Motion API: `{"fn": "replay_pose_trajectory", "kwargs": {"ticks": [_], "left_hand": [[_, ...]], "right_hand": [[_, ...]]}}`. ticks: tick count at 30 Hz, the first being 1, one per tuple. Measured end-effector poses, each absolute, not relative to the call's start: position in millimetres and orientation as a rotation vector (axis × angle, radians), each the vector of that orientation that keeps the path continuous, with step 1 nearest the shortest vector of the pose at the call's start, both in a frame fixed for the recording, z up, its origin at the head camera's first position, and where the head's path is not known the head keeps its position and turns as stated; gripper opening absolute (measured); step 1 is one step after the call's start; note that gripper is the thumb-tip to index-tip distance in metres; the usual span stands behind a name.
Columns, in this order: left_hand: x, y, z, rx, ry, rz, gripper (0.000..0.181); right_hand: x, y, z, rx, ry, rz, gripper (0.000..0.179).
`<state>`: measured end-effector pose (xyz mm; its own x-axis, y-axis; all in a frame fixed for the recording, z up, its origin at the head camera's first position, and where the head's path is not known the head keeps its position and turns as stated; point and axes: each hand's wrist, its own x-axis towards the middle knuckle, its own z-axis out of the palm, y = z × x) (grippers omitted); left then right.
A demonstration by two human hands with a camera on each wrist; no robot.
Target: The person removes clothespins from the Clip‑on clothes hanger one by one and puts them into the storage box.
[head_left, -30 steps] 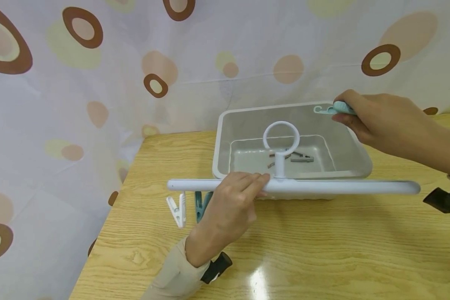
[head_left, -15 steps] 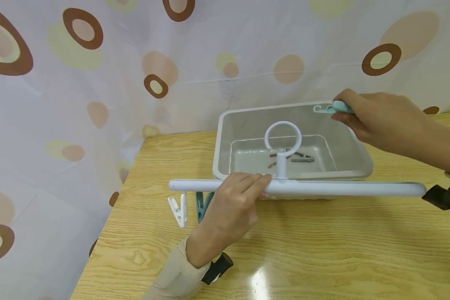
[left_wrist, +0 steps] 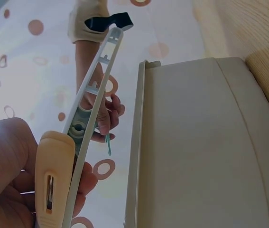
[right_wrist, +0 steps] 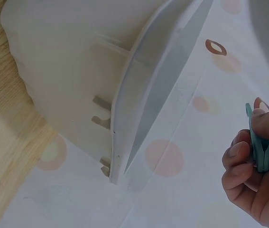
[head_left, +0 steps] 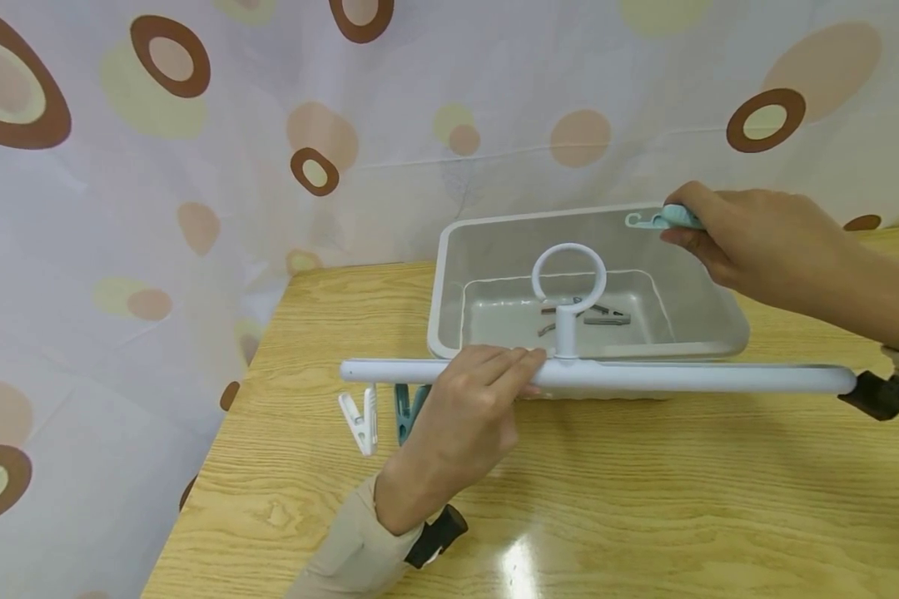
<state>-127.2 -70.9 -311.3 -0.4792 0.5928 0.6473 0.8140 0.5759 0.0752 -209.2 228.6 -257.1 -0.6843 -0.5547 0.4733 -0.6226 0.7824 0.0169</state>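
In the head view my left hand grips the bar of a white hanger, left of its ring-shaped hook. Below the bar's left part hang a white clip and a dark teal clip, the latter partly behind my hand. The left wrist view shows a peach-coloured clip on the bar beside my left fingers. Over the basin's far right corner, my right hand pinches a light teal clip between thumb and fingers. A small hook sticks out from that clip, pointing left.
Behind the hanger, a grey plastic basin stands on the wooden table. Several small grey and brown clip-like pieces lie on its floor. A patterned curtain hangs behind the table and along its left edge.
The hanger has shifted slightly right, its right end now overlapping the right wrist's black strap in the head view. My right hand keeps the light teal clip almost still.
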Motion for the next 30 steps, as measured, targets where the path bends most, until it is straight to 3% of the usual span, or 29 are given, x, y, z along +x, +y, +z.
{"fn": "replay_pose_trajectory", "kwargs": {"ticks": [30], "left_hand": [[-124,-71,-313,-1.132,-2.251,-0.485,0.027]], "right_hand": [[-221,228,-256,0.884,-2.59,0.143,0.019]]}}
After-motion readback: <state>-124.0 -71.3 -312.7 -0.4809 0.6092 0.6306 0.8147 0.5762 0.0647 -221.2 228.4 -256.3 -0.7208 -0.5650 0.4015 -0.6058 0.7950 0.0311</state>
